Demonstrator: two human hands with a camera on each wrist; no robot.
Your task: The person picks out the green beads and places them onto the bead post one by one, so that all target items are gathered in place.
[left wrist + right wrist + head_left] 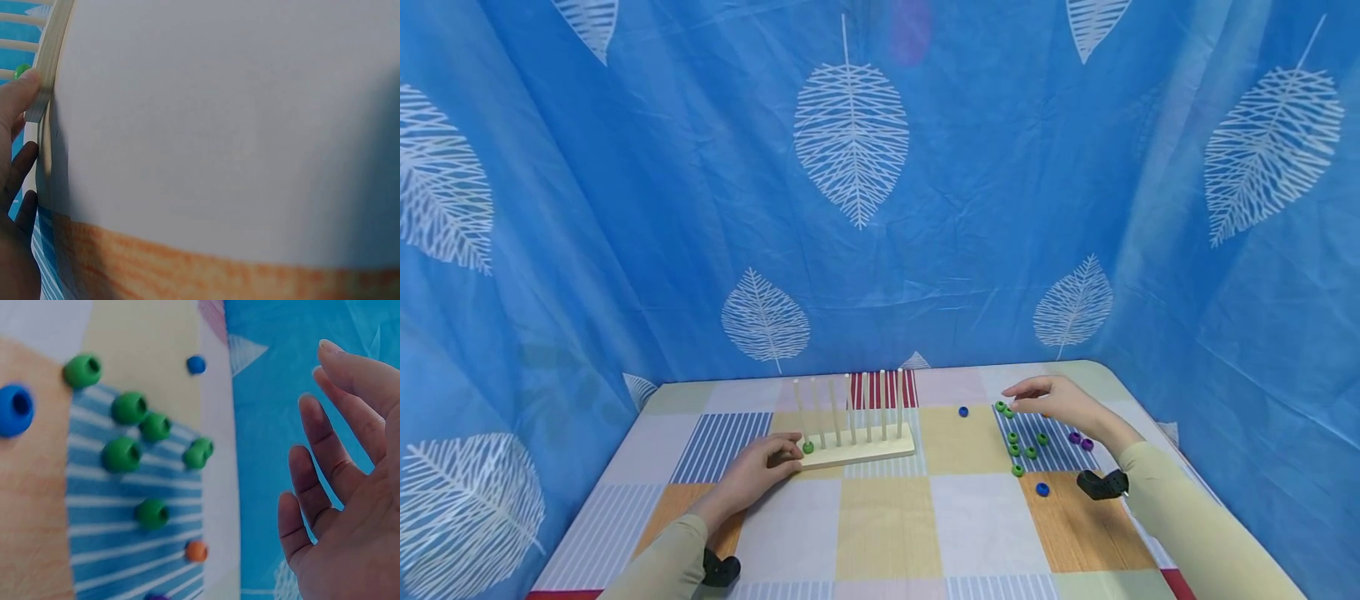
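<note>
My left hand (756, 471) holds the left end of a pale wooden peg board (880, 448), thumb at its front edge. Several thin upright pegs stand in a row along the board. One green bead (808, 447) sits low on the leftmost peg, close to the fingertips. Over at the right, my right hand (1063, 402) is raised above the table with fingers loosely bent and nothing between them. Several green beads (122, 455) lie scattered below it, on a blue striped patch. An orange bead (196, 551) lies near them, partly hidden by the hand in the head view.
Purple beads (1087, 445) lie at the right of the striped patch. One blue bead (963, 412) is farther back, another blue bead (1042, 490) nearer the front. A patchwork tablecloth (887, 525) covers the table, and blue leaf-print curtains (955, 208) surround it.
</note>
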